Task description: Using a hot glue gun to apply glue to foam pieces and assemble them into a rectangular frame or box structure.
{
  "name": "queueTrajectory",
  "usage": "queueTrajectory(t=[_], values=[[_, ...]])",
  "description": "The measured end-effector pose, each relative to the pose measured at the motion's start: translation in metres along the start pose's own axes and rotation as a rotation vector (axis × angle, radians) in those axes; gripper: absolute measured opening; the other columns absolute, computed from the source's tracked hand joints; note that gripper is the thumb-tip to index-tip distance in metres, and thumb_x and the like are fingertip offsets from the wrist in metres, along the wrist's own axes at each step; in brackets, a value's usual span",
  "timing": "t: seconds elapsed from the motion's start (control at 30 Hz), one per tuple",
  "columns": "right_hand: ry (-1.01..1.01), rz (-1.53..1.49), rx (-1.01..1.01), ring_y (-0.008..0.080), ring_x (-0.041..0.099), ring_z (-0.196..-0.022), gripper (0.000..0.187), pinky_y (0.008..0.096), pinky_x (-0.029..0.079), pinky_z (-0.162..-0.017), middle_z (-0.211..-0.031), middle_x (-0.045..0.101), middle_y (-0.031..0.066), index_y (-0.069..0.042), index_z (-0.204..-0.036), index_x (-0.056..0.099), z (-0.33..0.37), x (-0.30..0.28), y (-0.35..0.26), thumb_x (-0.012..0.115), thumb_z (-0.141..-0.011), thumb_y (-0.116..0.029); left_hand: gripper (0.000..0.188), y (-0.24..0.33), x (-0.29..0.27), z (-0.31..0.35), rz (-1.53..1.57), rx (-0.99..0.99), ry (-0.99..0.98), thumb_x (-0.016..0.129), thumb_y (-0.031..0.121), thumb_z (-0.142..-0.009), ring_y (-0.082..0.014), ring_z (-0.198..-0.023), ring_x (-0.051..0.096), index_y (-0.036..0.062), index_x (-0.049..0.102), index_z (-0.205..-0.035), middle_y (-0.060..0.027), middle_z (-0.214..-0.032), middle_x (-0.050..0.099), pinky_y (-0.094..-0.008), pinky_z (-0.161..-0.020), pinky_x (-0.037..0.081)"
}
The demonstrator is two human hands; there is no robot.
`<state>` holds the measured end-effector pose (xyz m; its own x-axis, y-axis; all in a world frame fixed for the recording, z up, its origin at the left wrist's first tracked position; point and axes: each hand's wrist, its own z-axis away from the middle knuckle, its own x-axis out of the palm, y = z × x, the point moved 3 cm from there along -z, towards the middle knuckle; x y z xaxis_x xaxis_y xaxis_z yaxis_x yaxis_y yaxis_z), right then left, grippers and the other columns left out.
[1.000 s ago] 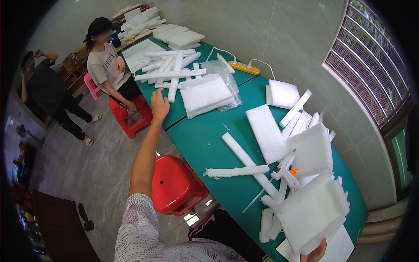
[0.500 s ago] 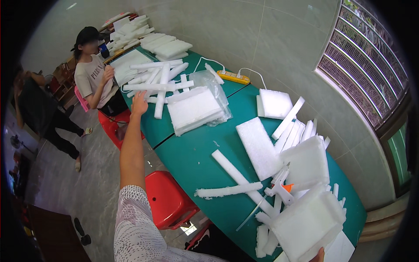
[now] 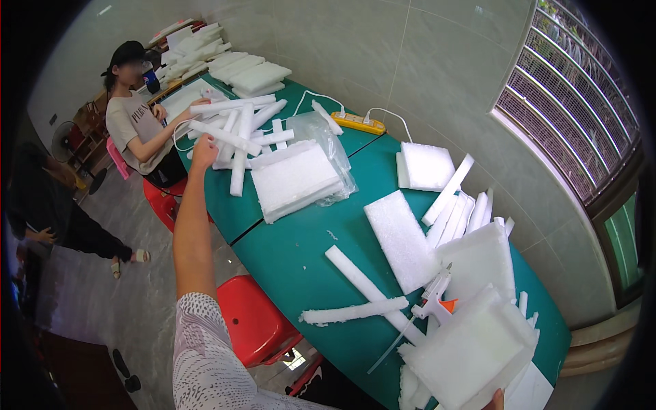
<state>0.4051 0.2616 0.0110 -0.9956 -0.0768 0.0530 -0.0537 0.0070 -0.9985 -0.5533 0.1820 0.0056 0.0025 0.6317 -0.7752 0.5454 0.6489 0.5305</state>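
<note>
My left hand (image 3: 204, 152) is stretched out to the pile at the table's far left, its fingers closed on a white foam strip (image 3: 236, 141) near the strip's left end. Other white foam strips (image 3: 240, 167) lie crossed beneath and around it. At the lower right, my right hand (image 3: 496, 400) grips the near edge of a shallow white foam tray (image 3: 465, 352); only some fingers show. A white glue gun with an orange trigger (image 3: 434, 298) rests just beyond that tray, a clear glue stick (image 3: 391, 345) trailing from it.
Foam slabs (image 3: 297, 174) lie on the green table (image 3: 294, 249), along with two crossed strips (image 3: 352, 311). A yellow power strip (image 3: 359, 123) sits by the wall. Red stools (image 3: 253, 321) stand along the left edge. A co-worker (image 3: 133, 119) sits at the far end; another person (image 3: 55, 205) stands left.
My left hand has closed on a strip, which now slants down to the right. The seated co-worker's hands have lowered toward the pile. The standing person has changed posture.
</note>
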Motion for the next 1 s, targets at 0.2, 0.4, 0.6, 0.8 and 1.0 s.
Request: queueTrajectory(t=[0.2, 0.4, 0.6, 0.8, 1.0], values=[[-0.092, -0.016, -0.021, 0.0397, 0.031, -0.132, 0.066, 0.0521, 0.023, -0.110, -0.143, 0.029, 0.0258, -0.002, -0.136, 0.035, -0.004, 0.019, -0.008, 0.064, -0.077, 0.000, 0.056, 0.006, 0.012, 0.007, 0.086, 0.089, -0.035, 0.070, 0.018, -0.073, -0.0328, -0.086, 0.064, 0.0096, 0.049, -0.124, -0.0191, -0.098, 0.064, -0.0389, -0.076, 0.051], [-0.262, -0.372, 0.226, 0.0317, 0.047, -0.120, 0.076, 0.0434, 0.042, -0.099, -0.133, 0.045, 0.0170, 0.001, -0.140, 0.027, -0.027, 0.085, -0.050, 0.063, -0.081, -0.030, 0.075, -0.013, 0.015, 0.001, 0.068, 0.041, -0.040, 0.071, 0.013, -0.067, -0.0316, -0.079, 0.064, 0.0091, 0.032, -0.131, -0.0174, -0.085, 0.063, -0.0396, -0.071, 0.051], [-0.254, -0.375, 0.260, 0.0320, 0.048, -0.119, 0.081, 0.0427, 0.044, -0.097, -0.130, 0.045, 0.0188, 0.001, -0.140, 0.023, -0.025, 0.080, -0.055, 0.067, -0.079, -0.029, 0.047, 0.066, -0.037, -0.027, -0.226, 0.592, 0.208, 0.062, 0.010, -0.076, -0.0387, -0.093, 0.059, 0.0058, 0.047, -0.120, -0.0208, -0.094, 0.062, -0.0450, -0.081, 0.045], [-0.254, -0.374, 0.246, 0.0315, 0.048, -0.119, 0.081, 0.0422, 0.042, -0.098, -0.130, 0.044, 0.0194, 0.001, -0.140, 0.023, -0.023, 0.090, -0.052, 0.066, -0.079, -0.029, 0.031, 0.174, -0.099, -0.029, -0.214, 0.707, 0.200, 0.064, 0.009, -0.078, -0.0385, -0.096, 0.057, 0.0047, 0.054, -0.107, -0.0210, -0.101, 0.062, -0.0451, -0.082, 0.044], [-0.238, -0.368, 0.271, 0.0300, 0.049, -0.118, 0.076, 0.0416, 0.042, -0.099, -0.130, 0.046, 0.0172, 0.000, -0.140, 0.025, -0.023, 0.094, -0.053, 0.064, -0.080, -0.025, 0.039, 0.222, -0.126, 0.000, 0.158, 0.608, 0.315, 0.073, 0.024, -0.079, -0.0187, -0.076, 0.055, 0.0070, 0.058, -0.111, -0.0112, -0.091, 0.062, -0.0310, -0.072, 0.046]])
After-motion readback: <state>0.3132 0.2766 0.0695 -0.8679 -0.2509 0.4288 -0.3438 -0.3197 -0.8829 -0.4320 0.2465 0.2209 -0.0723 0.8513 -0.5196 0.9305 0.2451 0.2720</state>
